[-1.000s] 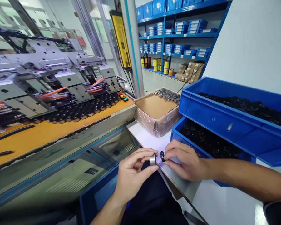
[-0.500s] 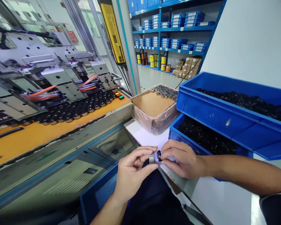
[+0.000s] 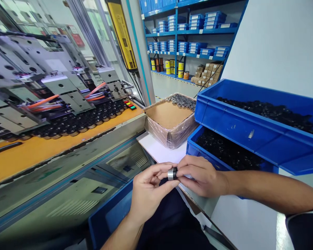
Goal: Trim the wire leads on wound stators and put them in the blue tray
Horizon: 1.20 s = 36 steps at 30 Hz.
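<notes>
Between thumb and fingers, my left hand (image 3: 152, 187) grips a short silvery metal ring (image 3: 170, 174). My right hand (image 3: 202, 175) pinches a small black plastic part (image 3: 175, 172) from the other side. The black part touches the ring's right face, and the two line up end to end. How deep it sits in the ring is hidden by my fingers. Both hands are above the front edge of a white tabletop (image 3: 156, 147), over my lap.
A plastic-wrapped carton (image 3: 169, 137) with metal rings stands ahead. Stacked blue bins (image 3: 250, 130) of black parts are on the right. Leftward, a machine (image 3: 65, 90) stands behind rows of black-topped pieces (image 3: 75, 125) on an orange bench (image 3: 41, 149). A blue bin (image 3: 112, 211) sits low beside my legs.
My right hand has moved left and brought the black part against the metal ring; a gap showed between them before. My left hand still holds the ring. The view has shifted slightly.
</notes>
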Each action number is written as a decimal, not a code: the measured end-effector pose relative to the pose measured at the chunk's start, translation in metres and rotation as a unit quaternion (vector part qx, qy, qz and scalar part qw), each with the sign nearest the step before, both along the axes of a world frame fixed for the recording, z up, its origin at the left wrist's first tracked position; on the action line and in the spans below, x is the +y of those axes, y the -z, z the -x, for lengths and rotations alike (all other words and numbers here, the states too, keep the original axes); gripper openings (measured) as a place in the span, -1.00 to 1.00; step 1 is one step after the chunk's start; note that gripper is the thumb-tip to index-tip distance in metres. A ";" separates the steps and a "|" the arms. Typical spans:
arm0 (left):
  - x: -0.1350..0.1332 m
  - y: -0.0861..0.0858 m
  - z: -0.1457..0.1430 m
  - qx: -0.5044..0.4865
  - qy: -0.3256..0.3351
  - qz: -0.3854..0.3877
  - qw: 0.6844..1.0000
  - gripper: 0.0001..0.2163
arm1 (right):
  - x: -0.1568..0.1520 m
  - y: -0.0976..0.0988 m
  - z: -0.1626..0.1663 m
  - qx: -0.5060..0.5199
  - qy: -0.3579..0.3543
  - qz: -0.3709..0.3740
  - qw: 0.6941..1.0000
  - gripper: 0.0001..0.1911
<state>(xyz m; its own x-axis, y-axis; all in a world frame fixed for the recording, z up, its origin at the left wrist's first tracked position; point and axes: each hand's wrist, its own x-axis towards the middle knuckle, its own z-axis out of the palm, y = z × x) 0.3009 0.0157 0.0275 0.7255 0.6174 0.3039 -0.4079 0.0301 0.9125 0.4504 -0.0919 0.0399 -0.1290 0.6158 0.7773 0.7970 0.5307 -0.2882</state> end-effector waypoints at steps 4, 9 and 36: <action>0.001 -0.003 0.001 0.011 -0.007 -0.004 1.000 -0.60 | 0.000 -0.002 -0.005 -0.052 0.029 -0.015 0.998 -0.81; 0.001 0.000 0.000 0.002 -0.010 0.018 1.000 -0.65 | 0.000 -0.005 -0.008 -0.097 0.034 -0.036 0.994 -0.83; 0.000 0.000 0.002 0.009 0.023 0.047 0.999 -0.64 | 0.000 -0.006 -0.006 -0.124 0.014 -0.054 0.991 -0.84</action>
<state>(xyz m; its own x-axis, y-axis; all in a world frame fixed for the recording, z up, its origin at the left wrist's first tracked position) 0.2986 0.0161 0.0271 0.7579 0.6091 0.2335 -0.3885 0.1339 0.9117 0.4566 -0.0917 0.0463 -0.3084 0.5373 0.7850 0.8508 0.5249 -0.0250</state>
